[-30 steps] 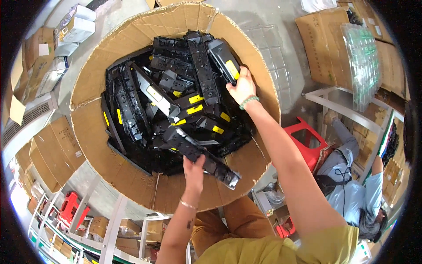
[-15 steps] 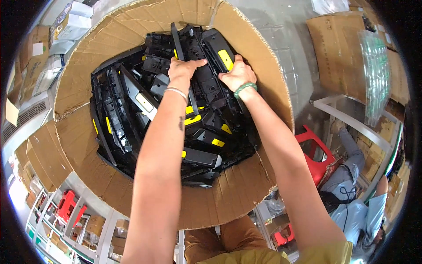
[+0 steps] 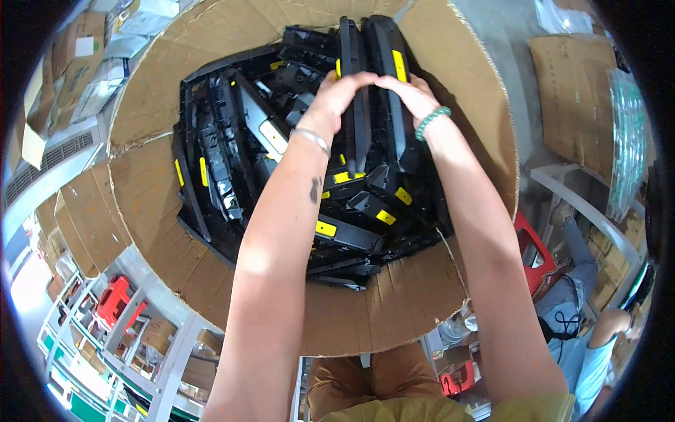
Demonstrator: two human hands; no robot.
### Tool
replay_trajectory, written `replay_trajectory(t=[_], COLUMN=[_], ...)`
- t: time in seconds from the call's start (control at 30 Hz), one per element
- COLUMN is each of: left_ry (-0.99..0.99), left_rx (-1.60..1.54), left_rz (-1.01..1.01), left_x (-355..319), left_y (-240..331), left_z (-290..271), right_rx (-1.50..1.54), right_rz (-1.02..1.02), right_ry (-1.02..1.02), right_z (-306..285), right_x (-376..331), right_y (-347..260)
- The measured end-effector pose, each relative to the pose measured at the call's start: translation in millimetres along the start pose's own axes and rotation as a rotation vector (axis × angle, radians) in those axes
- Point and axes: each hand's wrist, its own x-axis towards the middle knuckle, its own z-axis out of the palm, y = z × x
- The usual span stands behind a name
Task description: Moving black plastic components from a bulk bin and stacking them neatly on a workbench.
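Inside a large cardboard box, my left hand (image 3: 336, 102) is closed around a long black plastic part (image 3: 357, 133) that stands nearly upright in the picture. My right hand (image 3: 415, 97) grips a second long black plastic part (image 3: 384, 42), which carries a yellow label (image 3: 399, 65). The two parts lie side by side, and my thumbs nearly meet over them. Most of my fingers are hidden behind the parts. Beneath and around them is a jumbled pile of similar black parts (image 3: 218, 141), several with yellow labels.
The box's cardboard wall (image 3: 485, 126) rings the pile. At right are a cardboard carton (image 3: 569, 98), clear plastic packaging (image 3: 626, 141), a metal frame (image 3: 590, 200) and a red stool (image 3: 538, 257) near a person in light blue (image 3: 594, 359). Shelving (image 3: 165, 366) stands lower left.
My hands have come closer together, and the two long parts now stand side by side between them. The view has shifted, so the box appears further right.
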Motion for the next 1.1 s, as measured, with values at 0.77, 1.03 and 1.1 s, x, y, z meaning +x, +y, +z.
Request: replay_trajectory(t=[0.77,1.03,1.1], left_ry=[0.452,0.451,0.363], left_rx=[0.168,0.161,0.056], left_rz=[0.377,0.271,0.212], left_x=[-191,-157,-159], left_y=[6,5,14], left_z=[-161,-202,-211], right_rx=[-0.319,-0.825,-0.865], right_rz=[-0.343,-0.534,-0.337], right_ry=[0.016,0.322,0.215], right_z=[227,236,236], right_x=[-129,-87,-83], right_y=[11,12,-7])
